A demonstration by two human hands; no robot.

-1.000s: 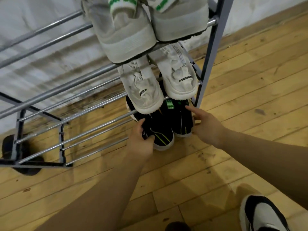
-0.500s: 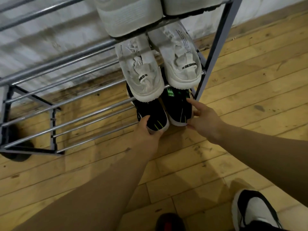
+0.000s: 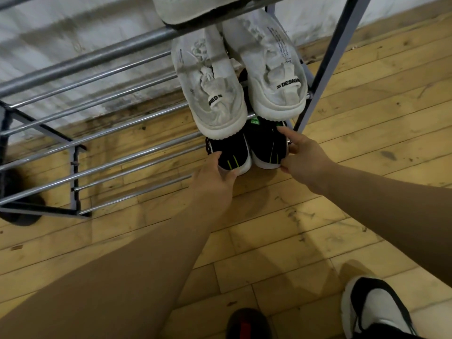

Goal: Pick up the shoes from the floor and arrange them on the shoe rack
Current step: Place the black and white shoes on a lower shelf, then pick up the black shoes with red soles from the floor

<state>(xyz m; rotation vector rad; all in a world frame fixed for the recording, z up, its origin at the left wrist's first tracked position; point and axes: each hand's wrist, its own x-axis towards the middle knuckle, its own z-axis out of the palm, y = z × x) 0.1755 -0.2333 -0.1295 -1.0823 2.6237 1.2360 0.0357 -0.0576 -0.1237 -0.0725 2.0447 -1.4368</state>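
A pair of black shoes with neon-green stripes sits on the lowest bars of the metal shoe rack [image 3: 122,152], heels toward me. My left hand [image 3: 212,182] grips the heel of the left black shoe [image 3: 232,152], thumb on top and fingers curled under. My right hand [image 3: 303,157] presses against the outer side and heel of the right black shoe [image 3: 265,145] with its index finger stretched out. Their toes are hidden under a white pair [image 3: 212,101] on the shelf above.
Another pale pair [image 3: 190,8] sits on the top shelf. The rack's right post [image 3: 325,69] stands just beside my right hand. On the wooden floor lie a white-and-black shoe [image 3: 374,307] at bottom right, a dark shoe [image 3: 247,324] at the bottom edge, and a dark object [image 3: 19,204] behind the rack's left end.
The black pair has slid farther back under the white shoes. Both hands followed it inward, and my view moved closer and lower.
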